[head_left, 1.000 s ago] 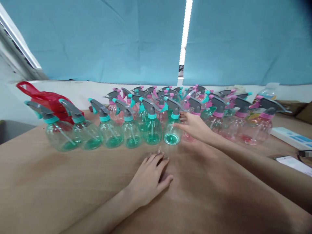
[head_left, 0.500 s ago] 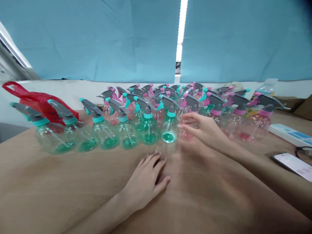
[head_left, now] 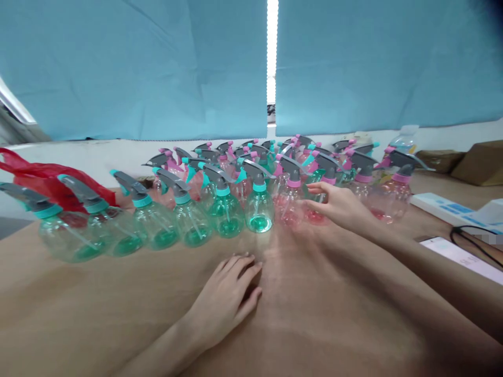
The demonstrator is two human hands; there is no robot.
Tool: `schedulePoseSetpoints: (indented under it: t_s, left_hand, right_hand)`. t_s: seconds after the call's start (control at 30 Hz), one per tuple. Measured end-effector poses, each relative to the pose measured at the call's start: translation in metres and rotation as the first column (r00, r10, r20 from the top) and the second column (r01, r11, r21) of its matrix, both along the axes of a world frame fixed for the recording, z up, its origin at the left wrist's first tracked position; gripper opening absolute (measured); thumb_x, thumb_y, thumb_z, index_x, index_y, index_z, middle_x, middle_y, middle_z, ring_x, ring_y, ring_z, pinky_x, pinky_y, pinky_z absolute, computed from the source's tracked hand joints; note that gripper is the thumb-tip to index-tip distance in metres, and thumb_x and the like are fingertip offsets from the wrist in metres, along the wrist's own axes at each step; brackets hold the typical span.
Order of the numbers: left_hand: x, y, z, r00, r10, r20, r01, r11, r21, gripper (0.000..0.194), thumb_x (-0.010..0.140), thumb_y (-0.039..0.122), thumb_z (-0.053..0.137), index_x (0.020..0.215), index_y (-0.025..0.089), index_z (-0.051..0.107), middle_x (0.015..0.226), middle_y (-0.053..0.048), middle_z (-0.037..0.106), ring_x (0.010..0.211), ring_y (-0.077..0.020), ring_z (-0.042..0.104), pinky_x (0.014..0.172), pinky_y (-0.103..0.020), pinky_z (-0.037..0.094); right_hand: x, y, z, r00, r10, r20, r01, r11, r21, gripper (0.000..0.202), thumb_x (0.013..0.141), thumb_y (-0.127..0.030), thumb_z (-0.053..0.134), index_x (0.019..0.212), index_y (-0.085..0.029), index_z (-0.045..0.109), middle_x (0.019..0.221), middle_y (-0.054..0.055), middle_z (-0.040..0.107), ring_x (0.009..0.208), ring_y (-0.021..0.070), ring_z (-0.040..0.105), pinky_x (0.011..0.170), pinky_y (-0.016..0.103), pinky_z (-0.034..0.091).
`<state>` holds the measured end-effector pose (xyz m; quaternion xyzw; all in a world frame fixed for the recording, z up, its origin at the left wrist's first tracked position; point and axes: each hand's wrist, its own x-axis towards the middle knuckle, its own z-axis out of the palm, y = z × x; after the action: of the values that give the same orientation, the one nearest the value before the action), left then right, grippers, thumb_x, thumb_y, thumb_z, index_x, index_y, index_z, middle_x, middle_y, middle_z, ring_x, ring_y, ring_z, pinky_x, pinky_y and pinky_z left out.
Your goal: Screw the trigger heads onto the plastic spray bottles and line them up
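Observation:
A front row of spray bottles runs across the table. On its left stand several clear green ones, such as the green spray bottle (head_left: 259,212) near the middle, and to the right are pink ones. My right hand (head_left: 338,207) reaches up to the pink side with fingers stretched and apart. Its fingertips lie beside a pink spray bottle (head_left: 288,207) and in front of another pink spray bottle (head_left: 316,215), partly hidden by the hand; contact is hard to make out. Palm down on the wood, my left hand (head_left: 223,296) rests with fingers loosely spread, holding nothing.
More spray bottles (head_left: 226,149) crowd behind the front row. A red plastic bag (head_left: 58,180) lies at the left. On the right are a white power strip (head_left: 448,209), a phone (head_left: 459,256), a black cable (head_left: 475,238) and a brown box (head_left: 479,162). Blue curtains (head_left: 137,68) hang behind.
The view has shifted, so the bottles sit farther left in the picture. My right hand has moved right along the pink bottles. My left hand still rests on the table.

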<state>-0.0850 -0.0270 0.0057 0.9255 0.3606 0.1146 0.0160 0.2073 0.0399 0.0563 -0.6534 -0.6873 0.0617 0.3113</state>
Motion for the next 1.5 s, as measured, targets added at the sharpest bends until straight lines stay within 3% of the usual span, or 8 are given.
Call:
schedulePoseSetpoints:
  t_s: [0.27, 0.57, 0.8, 1.0, 1.17, 1.27, 1.4, 1.5]
  left_hand:
    - [0.001, 0.005, 0.001, 0.998, -0.008, 0.063, 0.009, 1.000, -0.011, 0.029, 0.091, 0.024, 0.047, 0.119, 0.021, 0.054, 0.121, -0.008, 0.058, 0.111, -0.0249, 0.053, 0.096, -0.041, 0.043]
    - [0.010, 0.008, 0.009, 0.997, -0.016, 0.078, 0.016, 1.000, 0.001, 0.026, 0.092, 0.022, 0.046, 0.116, 0.020, 0.054, 0.117, -0.007, 0.059, 0.108, -0.0237, 0.054, 0.093, -0.040, 0.044]
    - [0.022, 0.014, 0.024, 0.990, 0.029, 0.140, -0.023, 0.999, -0.042, 0.025, 0.094, 0.026, 0.044, 0.118, 0.023, 0.053, 0.119, -0.006, 0.057, 0.109, -0.0227, 0.054, 0.094, -0.040, 0.043]
    - [0.036, 0.012, 0.035, 0.961, 0.107, 0.255, -0.074, 0.988, -0.137, 0.025, 0.095, 0.029, 0.044, 0.118, 0.024, 0.053, 0.121, -0.004, 0.056, 0.113, -0.0219, 0.053, 0.097, -0.039, 0.042]
    - [0.055, 0.013, 0.027, 0.925, 0.184, 0.333, -0.119, 0.971, -0.206, 0.031, 0.092, 0.032, 0.050, 0.122, 0.023, 0.050, 0.122, -0.005, 0.056, 0.115, -0.0243, 0.052, 0.097, -0.041, 0.042]
    - [0.068, 0.014, 0.017, 0.903, 0.229, 0.364, -0.146, 0.959, -0.241, 0.048, 0.087, 0.038, 0.059, 0.130, 0.022, 0.042, 0.131, -0.009, 0.051, 0.121, -0.0278, 0.047, 0.100, -0.047, 0.038]
    - [0.085, 0.012, 0.005, 0.875, 0.211, 0.435, -0.072, 0.947, -0.314, 0.074, 0.078, 0.045, 0.070, 0.138, 0.023, 0.034, 0.138, -0.013, 0.045, 0.125, -0.0334, 0.045, 0.101, -0.052, 0.038]
    - [0.093, 0.008, -0.001, 0.861, 0.184, 0.473, -0.007, 0.936, -0.352, 0.081, 0.075, 0.044, 0.073, 0.141, 0.024, 0.031, 0.136, -0.014, 0.048, 0.123, -0.0359, 0.047, 0.098, -0.054, 0.040]
  right_hand:
    - [-0.011, 0.027, -0.001, 0.999, 0.037, -0.031, -0.037, 0.999, 0.004, 0.065, 0.076, -0.052, 0.059, 0.128, -0.014, 0.052, 0.127, 0.014, 0.061, 0.115, 0.0331, 0.057, 0.089, 0.044, 0.047]
    - [-0.019, 0.028, 0.006, 0.999, 0.052, 0.009, -0.052, 0.998, -0.040, 0.059, 0.075, -0.059, 0.055, 0.112, -0.014, 0.060, 0.100, 0.013, 0.072, 0.089, 0.0352, 0.067, 0.065, 0.041, 0.048]
    - [-0.015, 0.026, 0.007, 0.996, 0.080, 0.034, -0.079, 0.996, -0.045, 0.057, 0.075, -0.063, 0.053, 0.107, -0.017, 0.059, 0.103, 0.012, 0.070, 0.091, 0.0333, 0.066, 0.065, 0.038, 0.047]
    - [-0.011, 0.007, 0.012, 0.991, 0.113, 0.068, -0.109, 0.992, -0.063, 0.048, 0.075, -0.060, 0.055, 0.099, -0.019, 0.057, 0.097, 0.010, 0.069, 0.084, 0.0302, 0.065, 0.061, 0.036, 0.045]
    - [-0.005, -0.019, 0.015, 0.984, 0.135, 0.119, -0.127, 0.989, -0.069, 0.044, 0.074, -0.061, 0.056, 0.094, -0.020, 0.056, 0.092, 0.009, 0.067, 0.077, 0.0273, 0.063, 0.056, 0.033, 0.040]
    - [-0.003, -0.038, 0.019, 0.977, 0.174, 0.126, -0.165, 0.983, -0.078, 0.042, 0.075, -0.062, 0.054, 0.086, -0.022, 0.056, 0.080, 0.005, 0.064, 0.068, 0.0230, 0.061, 0.051, 0.030, 0.037]
    - [0.001, -0.059, 0.023, 0.935, 0.338, 0.107, -0.332, 0.941, -0.065, 0.037, 0.078, -0.059, 0.055, 0.087, -0.023, 0.054, 0.075, 0.001, 0.061, 0.065, 0.0191, 0.057, 0.052, 0.028, 0.035]
    - [0.005, -0.066, 0.024, 0.898, 0.401, 0.178, -0.405, 0.914, -0.019, 0.035, 0.079, -0.056, 0.056, 0.085, -0.022, 0.053, 0.075, 0.002, 0.060, 0.067, 0.0191, 0.055, 0.056, 0.030, 0.035]
